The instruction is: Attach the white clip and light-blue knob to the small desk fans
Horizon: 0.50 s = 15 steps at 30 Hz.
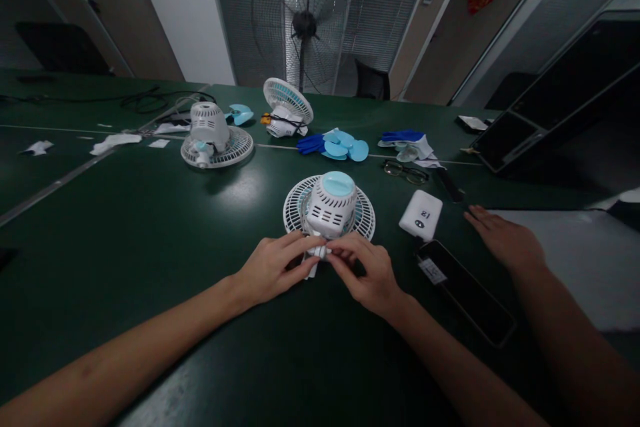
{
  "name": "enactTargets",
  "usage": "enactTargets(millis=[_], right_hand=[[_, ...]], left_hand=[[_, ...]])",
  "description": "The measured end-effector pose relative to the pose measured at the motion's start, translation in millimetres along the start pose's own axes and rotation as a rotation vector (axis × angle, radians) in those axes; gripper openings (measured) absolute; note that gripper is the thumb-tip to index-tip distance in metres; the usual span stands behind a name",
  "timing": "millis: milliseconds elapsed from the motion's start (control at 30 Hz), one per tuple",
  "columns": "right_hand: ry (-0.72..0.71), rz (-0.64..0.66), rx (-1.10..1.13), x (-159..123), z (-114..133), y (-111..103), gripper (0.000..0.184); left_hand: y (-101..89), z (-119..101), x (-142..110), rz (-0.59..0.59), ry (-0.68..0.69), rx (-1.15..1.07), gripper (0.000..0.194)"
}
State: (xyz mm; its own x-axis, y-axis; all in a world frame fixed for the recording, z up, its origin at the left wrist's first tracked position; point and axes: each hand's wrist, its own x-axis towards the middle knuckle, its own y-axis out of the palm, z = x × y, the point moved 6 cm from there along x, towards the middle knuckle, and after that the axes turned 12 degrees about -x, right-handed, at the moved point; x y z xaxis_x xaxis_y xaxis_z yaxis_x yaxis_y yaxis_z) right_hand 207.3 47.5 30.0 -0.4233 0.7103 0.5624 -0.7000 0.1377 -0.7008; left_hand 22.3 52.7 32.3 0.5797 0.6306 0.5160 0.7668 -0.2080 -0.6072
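Observation:
A small white fan (330, 213) lies face down on the green table in front of me, its round grille flat and its vented motor housing with a pale blue cap upward. At its near edge is a small white part (320, 251). My left hand (273, 267) pinches this part from the left with thumb and fingers. From the right, my right hand (365, 273) pinches the same part, fingertips nearly meeting the left ones. A white strip shows just below the fingers. Whether the part is joined to the fan is hidden by my fingers.
Two more fans (215, 140) (287, 107) stand farther back. Beyond my fan lie blue fan blades (345, 145), gloves (405, 140) and glasses (406, 172). To the right are a white power bank (421, 215), a black phone (465, 290) and another person's hand (507, 237).

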Motion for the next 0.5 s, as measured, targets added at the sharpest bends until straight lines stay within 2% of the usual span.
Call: enactTargets(millis=[200, 500], right_hand=[[-0.051, 0.024, 0.002, -0.1, 2.9, 1.7, 0.027], [0.005, 0.007, 0.014, -0.1, -2.2, 2.8, 0.023]], left_hand=[[0.4, 1.1, -2.0, 0.004, -0.006, 0.009, 0.035], [0.4, 4.0, -0.8, 0.01, -0.031, -0.018, 0.035]])
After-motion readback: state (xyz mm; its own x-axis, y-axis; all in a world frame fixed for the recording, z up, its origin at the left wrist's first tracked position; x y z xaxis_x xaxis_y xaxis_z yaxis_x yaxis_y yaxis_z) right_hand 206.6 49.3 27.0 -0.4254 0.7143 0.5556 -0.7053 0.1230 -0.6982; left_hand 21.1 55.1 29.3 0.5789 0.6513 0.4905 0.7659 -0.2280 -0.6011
